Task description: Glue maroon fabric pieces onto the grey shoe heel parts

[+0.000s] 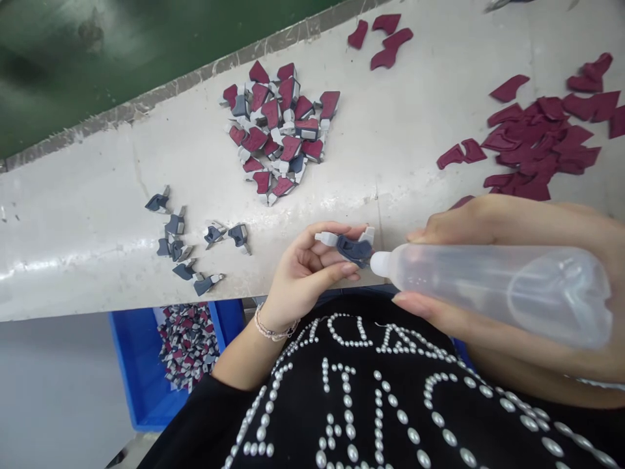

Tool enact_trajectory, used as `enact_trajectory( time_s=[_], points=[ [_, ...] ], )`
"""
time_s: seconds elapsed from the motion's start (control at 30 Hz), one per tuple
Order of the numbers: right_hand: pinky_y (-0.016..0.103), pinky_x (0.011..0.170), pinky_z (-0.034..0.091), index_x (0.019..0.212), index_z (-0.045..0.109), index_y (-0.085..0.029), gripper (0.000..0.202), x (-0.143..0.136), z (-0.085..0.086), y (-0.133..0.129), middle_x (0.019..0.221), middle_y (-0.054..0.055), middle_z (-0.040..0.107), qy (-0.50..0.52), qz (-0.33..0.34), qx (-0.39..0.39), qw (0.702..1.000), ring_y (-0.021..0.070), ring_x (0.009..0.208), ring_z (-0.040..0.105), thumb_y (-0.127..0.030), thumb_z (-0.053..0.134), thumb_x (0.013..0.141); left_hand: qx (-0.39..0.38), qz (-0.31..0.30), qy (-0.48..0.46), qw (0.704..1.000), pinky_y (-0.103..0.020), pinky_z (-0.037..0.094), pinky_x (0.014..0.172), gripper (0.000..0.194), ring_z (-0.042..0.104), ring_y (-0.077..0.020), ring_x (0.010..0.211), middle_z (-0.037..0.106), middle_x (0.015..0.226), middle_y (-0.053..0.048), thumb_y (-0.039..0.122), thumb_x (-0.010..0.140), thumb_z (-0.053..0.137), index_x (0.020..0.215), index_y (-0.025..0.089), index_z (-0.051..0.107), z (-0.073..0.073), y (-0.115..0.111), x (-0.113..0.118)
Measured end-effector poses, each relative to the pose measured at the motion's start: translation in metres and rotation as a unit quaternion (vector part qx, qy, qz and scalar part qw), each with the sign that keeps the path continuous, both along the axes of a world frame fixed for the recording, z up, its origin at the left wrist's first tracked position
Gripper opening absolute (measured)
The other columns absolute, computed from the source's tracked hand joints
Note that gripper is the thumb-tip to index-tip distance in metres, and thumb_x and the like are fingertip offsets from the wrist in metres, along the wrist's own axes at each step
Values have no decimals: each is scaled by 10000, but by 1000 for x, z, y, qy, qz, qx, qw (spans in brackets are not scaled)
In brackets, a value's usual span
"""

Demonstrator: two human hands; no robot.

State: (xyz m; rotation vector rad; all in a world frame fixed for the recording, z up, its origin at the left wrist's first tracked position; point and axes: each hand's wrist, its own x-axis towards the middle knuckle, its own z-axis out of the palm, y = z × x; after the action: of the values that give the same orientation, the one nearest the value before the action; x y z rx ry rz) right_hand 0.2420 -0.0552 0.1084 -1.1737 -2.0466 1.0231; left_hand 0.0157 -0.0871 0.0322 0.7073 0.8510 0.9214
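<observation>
Near the table's front edge, my left hand (305,277) pinches a small dark blue and light grey plastic part (352,249), its hollow side facing up. My right hand (469,221) is wrapped round a translucent squeeze bottle (488,286) that lies nearly level. The bottle's white nozzle (380,264) points left and meets or almost meets the part's right end; I cannot tell whether they touch. No liquid can be made out at the tip. Several similar blue-grey parts (213,233) lie on the table to the left of my left hand.
Blue-grey parts with maroon tops form a pile (280,124) at the middle back of the white table (97,176). Loose maroon pieces (541,140) lie heaped at the right, with a few more (390,42) farther back. A blue bin (139,391) full of parts stands below the front edge.
</observation>
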Motion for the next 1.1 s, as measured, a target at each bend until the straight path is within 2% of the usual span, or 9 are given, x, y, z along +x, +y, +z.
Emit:
enact_trajectory(
  time_s=[0.07, 0.17, 0.37, 0.47, 0.6, 0.73, 0.87, 0.97, 1.1],
  points=[
    [291, 388, 484, 880, 589, -262, 259, 1, -1, 0, 760, -62, 666, 8, 21, 10, 1000, 125, 569, 647, -483, 715, 931, 5, 8, 10, 1000, -208, 661, 777, 371, 795, -157, 953, 763, 1274, -11, 128, 854, 793, 1170, 297, 697, 0, 1, -2],
    [273, 399, 478, 918, 587, -268, 227, 3, -3, 1, 752, -73, 655, 9, 37, 24, 999, 100, 552, 626, -444, 729, 933, 21, 9, 4, 1000, -186, 656, 769, 392, 795, -151, 979, 766, 1266, 5, 104, 863, 778, 1178, 323, 702, 0, 3, -5],
    [263, 356, 448, 940, 625, -270, 266, 6, -2, 1, 835, -42, 689, -9, 12, 30, 999, 118, 652, 677, -531, 627, 994, 19, 9, 25, 999, -170, 650, 756, 372, 782, -99, 831, 777, 1221, -14, 124, 842, 806, 1162, 290, 716, 1, 1, -7],
    [300, 380, 459, 946, 620, -286, 240, 7, -1, -1, 815, -48, 671, -26, -2, 35, 999, 112, 615, 644, -522, 635, 988, 10, 8, 27, 1000, -159, 646, 754, 382, 765, -78, 787, 779, 1212, -16, 128, 833, 814, 1167, 285, 714, 1, 0, -7],
    [325, 428, 475, 948, 604, -291, 274, 7, 0, -2, 851, -27, 677, -44, -15, 30, 998, 138, 693, 667, -561, 601, 997, -20, -19, 6, 1000, -181, 656, 760, 413, 768, -102, 806, 792, 1142, -28, 151, 853, 799, 1228, 284, 687, -1, -1, -9],
    [311, 414, 476, 940, 609, -271, 308, 8, -1, 1, 843, -14, 668, -34, -6, 34, 999, 151, 723, 678, -570, 579, 1010, -26, -36, -33, 998, -149, 642, 743, 410, 741, -63, 720, 787, 1106, -10, 135, 880, 767, 1254, 281, 686, -3, 0, -11],
    [281, 376, 437, 942, 627, -244, 325, 5, -4, 2, 830, -17, 659, -19, 2, 50, 999, 137, 683, 674, -564, 609, 998, -28, -31, -18, 999, -153, 632, 732, 404, 760, -98, 768, 784, 1011, -11, 154, 856, 799, 1234, 263, 704, -1, 1, -9],
    [271, 402, 450, 947, 636, -239, 302, 1, -4, 2, 822, -35, 674, -11, -8, 49, 999, 121, 664, 666, -539, 659, 976, -19, -41, -12, 999, -176, 632, 731, 416, 767, -125, 789, 774, 920, -3, 177, 851, 811, 1241, 263, 697, 1, 1, -5],
    [264, 420, 468, 935, 633, -243, 314, -1, -2, 2, 793, -52, 679, -7, -14, 53, 998, 105, 623, 640, -552, 688, 955, -3, -48, -8, 999, -210, 643, 739, 435, 776, -150, 805, 769, 906, -4, 180, 841, 822, 1247, 261, 685, 1, -1, -2]
  ],
)
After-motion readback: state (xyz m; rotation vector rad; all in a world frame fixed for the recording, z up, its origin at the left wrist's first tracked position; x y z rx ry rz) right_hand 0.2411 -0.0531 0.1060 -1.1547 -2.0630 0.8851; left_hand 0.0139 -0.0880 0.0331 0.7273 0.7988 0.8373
